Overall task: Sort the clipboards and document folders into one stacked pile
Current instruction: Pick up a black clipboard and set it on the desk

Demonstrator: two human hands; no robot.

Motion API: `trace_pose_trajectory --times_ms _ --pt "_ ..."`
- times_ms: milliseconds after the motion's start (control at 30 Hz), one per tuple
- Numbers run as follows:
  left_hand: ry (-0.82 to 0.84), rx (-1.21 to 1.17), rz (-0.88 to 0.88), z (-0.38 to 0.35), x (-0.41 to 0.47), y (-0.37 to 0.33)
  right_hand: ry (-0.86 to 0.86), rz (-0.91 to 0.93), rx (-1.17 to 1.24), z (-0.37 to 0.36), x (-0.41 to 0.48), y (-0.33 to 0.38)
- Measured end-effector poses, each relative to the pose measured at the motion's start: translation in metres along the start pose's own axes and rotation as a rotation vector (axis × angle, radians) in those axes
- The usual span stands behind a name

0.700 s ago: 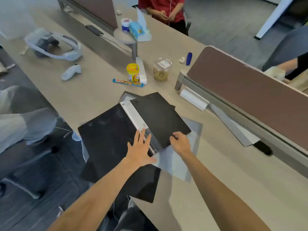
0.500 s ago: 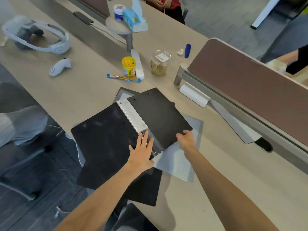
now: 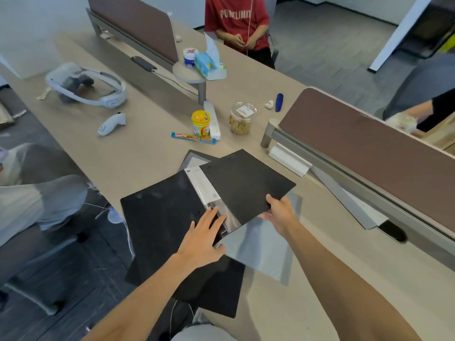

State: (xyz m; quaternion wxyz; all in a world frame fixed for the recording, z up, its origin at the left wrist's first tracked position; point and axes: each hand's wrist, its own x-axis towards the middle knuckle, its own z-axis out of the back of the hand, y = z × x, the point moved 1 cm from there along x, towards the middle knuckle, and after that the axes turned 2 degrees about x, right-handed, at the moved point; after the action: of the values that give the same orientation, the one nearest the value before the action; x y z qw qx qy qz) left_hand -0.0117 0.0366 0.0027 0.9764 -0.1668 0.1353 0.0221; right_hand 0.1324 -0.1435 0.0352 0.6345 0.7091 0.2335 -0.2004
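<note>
A black clipboard (image 3: 246, 183) lies tilted across the pile, and my right hand (image 3: 279, 212) grips its near corner, lifting that edge. Under it a large open black folder (image 3: 162, 217) with a white spine strip and a clear sleeve juts over the desk's front edge. My left hand (image 3: 203, 236) rests flat on this folder, fingers spread. A translucent grey document folder (image 3: 266, 249) lies beneath on the right. A grey folder (image 3: 194, 159) peeks out at the far end of the pile.
On the desk beyond the pile are a yellow tub (image 3: 200, 123), a snack bar (image 3: 193, 138), a white power strip (image 3: 213, 119) and a clear jar (image 3: 242, 119). A brown divider (image 3: 369, 148) runs along the right. A headset (image 3: 86, 86) and controller (image 3: 110, 124) lie far left.
My right hand has closed on the black clipboard's near corner and raised it. My left hand stays pressed on the open folder. The view tilted upward.
</note>
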Motion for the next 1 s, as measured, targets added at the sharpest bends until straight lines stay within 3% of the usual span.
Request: trace_pose_trajectory --times_ms 133,333,467,533,667,767,1000 --pt "-0.168 -0.313 0.068 0.035 -0.031 -0.011 0.058 0.040 0.165 0.004 -0.032 0.010" --pt "-0.589 -0.694 0.188 0.081 -0.072 -0.052 0.318 0.062 0.475 0.017 -0.098 0.029" --pt "-0.734 -1.212 0.169 0.112 -0.090 -0.093 0.489 0.065 0.515 0.034 -0.131 0.032" --pt "-0.726 -1.366 0.231 0.122 -0.095 -0.110 0.482 0.089 0.408 0.050 -0.142 0.033" --pt "-0.620 -1.549 0.202 0.115 -0.093 -0.137 0.155 0.247 0.015 0.106 -0.149 0.029" --pt "-0.525 -1.599 0.168 0.100 -0.086 -0.160 -0.013 0.272 -0.106 0.160 -0.151 0.023" --pt "-0.163 -1.532 0.107 0.057 -0.035 -0.216 -0.047 0.316 -0.215 0.259 -0.163 0.019"
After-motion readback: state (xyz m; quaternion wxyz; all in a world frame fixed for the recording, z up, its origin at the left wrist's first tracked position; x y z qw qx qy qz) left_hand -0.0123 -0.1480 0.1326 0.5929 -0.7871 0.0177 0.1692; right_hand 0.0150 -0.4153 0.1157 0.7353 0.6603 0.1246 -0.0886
